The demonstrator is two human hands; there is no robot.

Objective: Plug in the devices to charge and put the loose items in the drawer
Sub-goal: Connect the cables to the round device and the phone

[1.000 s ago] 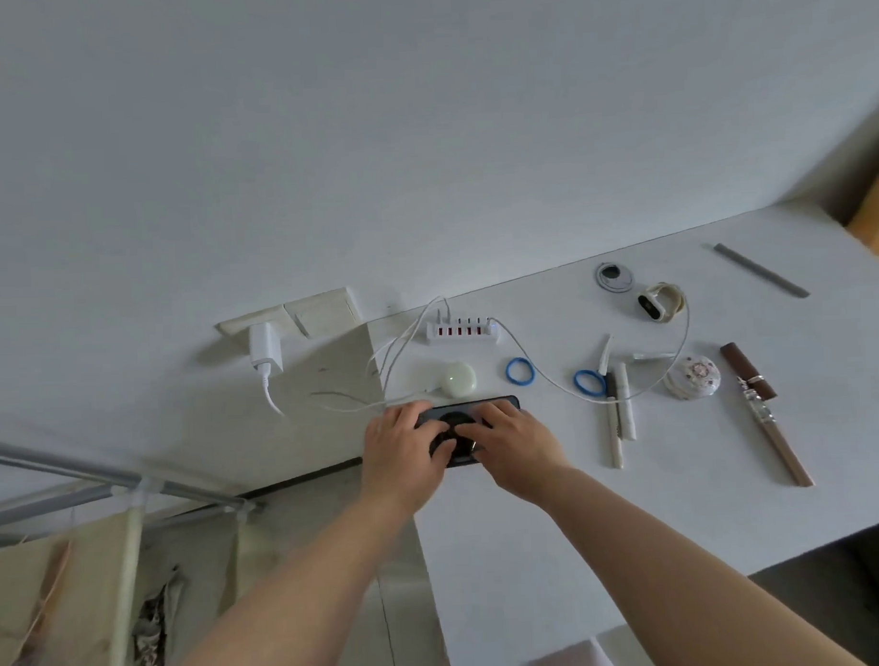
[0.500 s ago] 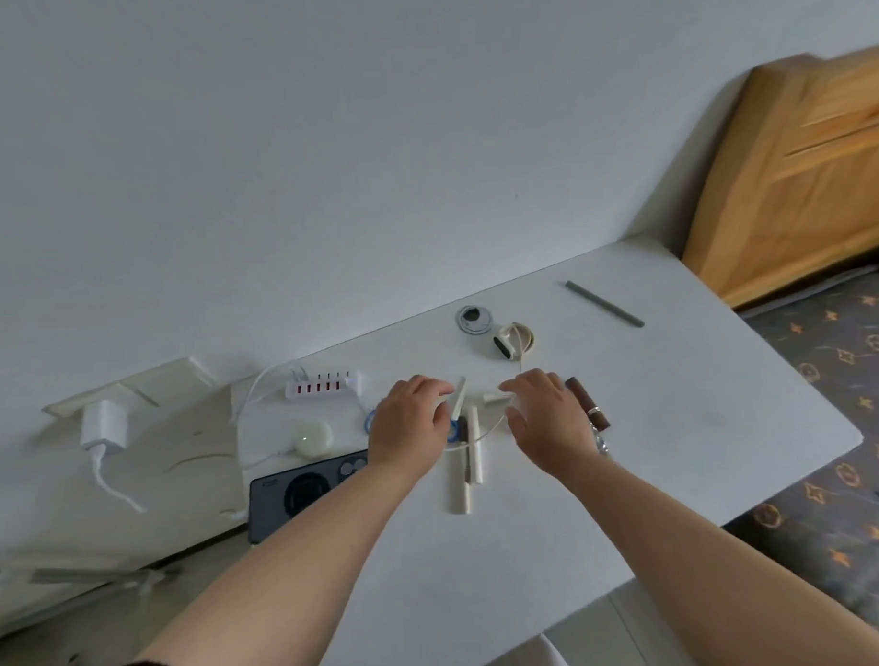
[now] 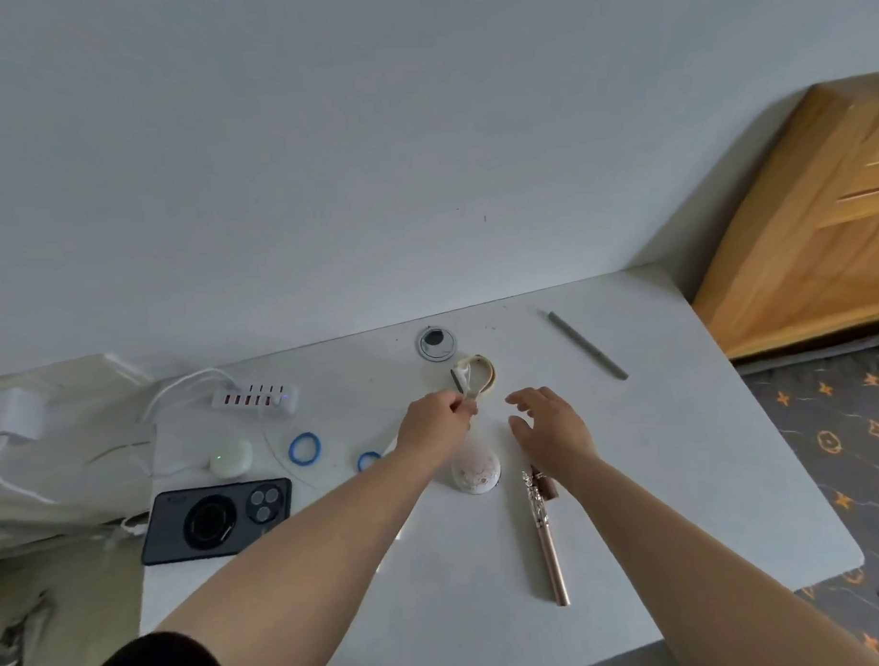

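On the white desk (image 3: 681, 474), my left hand (image 3: 433, 425) is pinched shut on a small white piece, seemingly the end of the thin white charging cable (image 3: 274, 450), touching the near side of the beige smart band (image 3: 481, 373). My right hand (image 3: 550, 428) hovers open just right of it, holding nothing. The cable arcs back to the white USB hub (image 3: 255, 396). A dark phone (image 3: 217, 520) lies face down at the desk's left edge, a white earbud case (image 3: 230, 457) behind it. Loose items: two blue hair ties (image 3: 303, 448) (image 3: 368, 461), a round white box (image 3: 476, 473), a rose-gold pen (image 3: 546, 533), a grey pen (image 3: 587, 345).
A round cable grommet (image 3: 437, 342) sits by the wall behind the band. A white wall charger (image 3: 12, 415) hangs at the far left. Wooden furniture (image 3: 812, 220) stands right of the desk, above patterned carpet (image 3: 840, 443). My left forearm hides part of the desk's middle.
Both hands left the phone and moved right to the smart band; my left hand closed on the white piece. The view swung right, and the phone lies at the desk's left edge.
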